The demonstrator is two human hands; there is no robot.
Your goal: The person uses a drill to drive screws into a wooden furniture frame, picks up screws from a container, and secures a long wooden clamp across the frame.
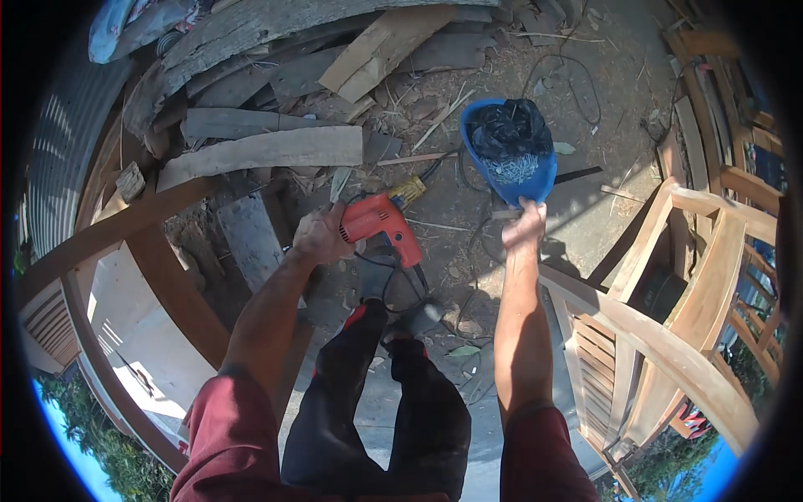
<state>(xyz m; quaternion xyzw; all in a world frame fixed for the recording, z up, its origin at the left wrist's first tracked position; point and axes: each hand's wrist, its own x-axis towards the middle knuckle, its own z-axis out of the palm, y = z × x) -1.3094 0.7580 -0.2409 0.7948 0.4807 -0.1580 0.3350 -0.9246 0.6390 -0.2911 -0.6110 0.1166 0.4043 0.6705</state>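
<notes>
My left hand (323, 236) is closed on one end of a red power drill (373, 219). The drill's handle slants down to the right, with a dark cord running from its base. A yellow piece (407, 192) sits at its far end. Out to the right, my right hand (525, 224) grips the near rim of a blue plastic tub (541, 177). Inside the tub, a crumpled black plastic bag (507, 130) lies behind a heap of small silvery screws or nails (512, 170); which they are I cannot tell.
Weathered planks (268, 151) are piled at the far left. Wooden chair-like frames (661, 326) stand close on my right, and curved wooden members (171, 289) on my left. Loose cords (575, 84) and wood scraps lie on the dirt floor around my feet.
</notes>
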